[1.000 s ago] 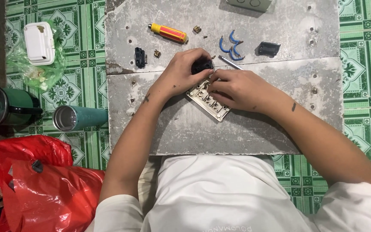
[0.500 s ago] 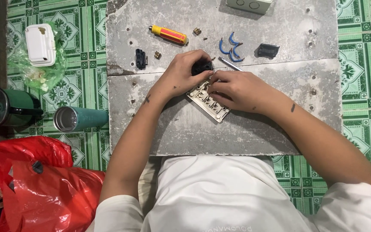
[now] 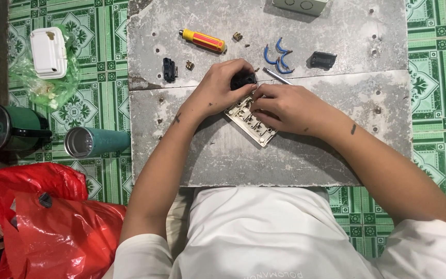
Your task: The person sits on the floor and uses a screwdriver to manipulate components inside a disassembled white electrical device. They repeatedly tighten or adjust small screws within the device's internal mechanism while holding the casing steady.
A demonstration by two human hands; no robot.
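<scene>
A beige switch plate (image 3: 254,124) lies at an angle on the grey slab (image 3: 285,155). My left hand (image 3: 218,90) grips a small black switch module (image 3: 243,79) at the plate's upper end. My right hand (image 3: 285,106) rests over the plate, fingers curled and pressing on its upper part. Both hands touch each other above the plate.
On the slab lie a yellow-red screwdriver (image 3: 203,40), a black part (image 3: 169,70), small brass pieces (image 3: 189,65), blue wire bits (image 3: 277,56), a metal rod (image 3: 277,76) and another black module (image 3: 321,60). Left on the green tiled floor: white box (image 3: 48,51), green mug (image 3: 6,128), teal cup (image 3: 95,142), red bag (image 3: 42,222).
Both hands stay on the switch plate with only slight finger shifts; the view has drifted a little.
</scene>
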